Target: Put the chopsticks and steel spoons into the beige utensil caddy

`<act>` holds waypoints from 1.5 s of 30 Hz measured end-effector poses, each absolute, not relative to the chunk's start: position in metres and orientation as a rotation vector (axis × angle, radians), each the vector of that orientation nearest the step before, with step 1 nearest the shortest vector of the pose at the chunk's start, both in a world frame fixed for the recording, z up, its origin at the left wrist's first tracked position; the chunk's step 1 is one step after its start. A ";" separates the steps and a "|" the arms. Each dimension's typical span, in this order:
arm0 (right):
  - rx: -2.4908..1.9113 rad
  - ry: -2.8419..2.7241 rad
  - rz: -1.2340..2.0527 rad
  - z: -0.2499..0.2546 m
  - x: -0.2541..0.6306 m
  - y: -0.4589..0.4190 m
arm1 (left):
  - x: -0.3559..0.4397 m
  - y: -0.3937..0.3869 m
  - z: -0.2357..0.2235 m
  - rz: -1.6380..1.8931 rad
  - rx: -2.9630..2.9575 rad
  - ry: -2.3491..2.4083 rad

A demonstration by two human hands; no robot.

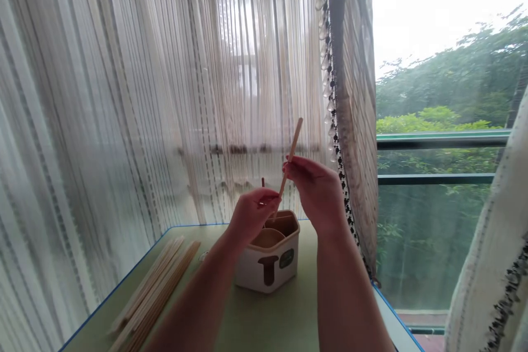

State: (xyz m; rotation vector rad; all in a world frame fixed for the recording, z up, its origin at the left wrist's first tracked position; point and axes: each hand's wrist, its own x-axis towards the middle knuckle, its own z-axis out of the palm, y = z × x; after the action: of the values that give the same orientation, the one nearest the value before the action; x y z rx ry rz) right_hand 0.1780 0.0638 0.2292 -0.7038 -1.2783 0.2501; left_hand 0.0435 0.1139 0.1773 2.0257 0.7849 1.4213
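Note:
Both of my hands hold a wooden chopstick (296, 137), tilted with its top leaning right; it may be a pair lying close together. My right hand (318, 187) pinches it around the middle. Lower down, the fingertips of my left hand (254, 210) close on it. Its lower end reaches the opening of a white box with brown compartments (267, 268), which stands on the table beneath my hands. A thin brown stick (263, 182) rises behind my left hand; its base is hidden.
Several light wooden chopsticks (159, 291) lie in a loose bundle on the left of the pale green table (280, 319), which has a blue edge. A small shiny item (203, 256) is partly covered by my left arm. Striped curtains (165, 93) hang behind, with a railing (441, 142) at right.

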 end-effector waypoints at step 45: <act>-0.866 -1.316 0.114 0.198 0.149 0.119 | 0.036 0.134 0.164 1.628 2.124 1.087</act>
State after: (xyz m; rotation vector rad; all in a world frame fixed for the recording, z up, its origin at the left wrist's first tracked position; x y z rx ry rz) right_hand 0.1495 0.1194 0.1980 -0.8664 -1.3158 0.1140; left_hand 0.0365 0.1344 0.1638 2.1238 1.0870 1.6280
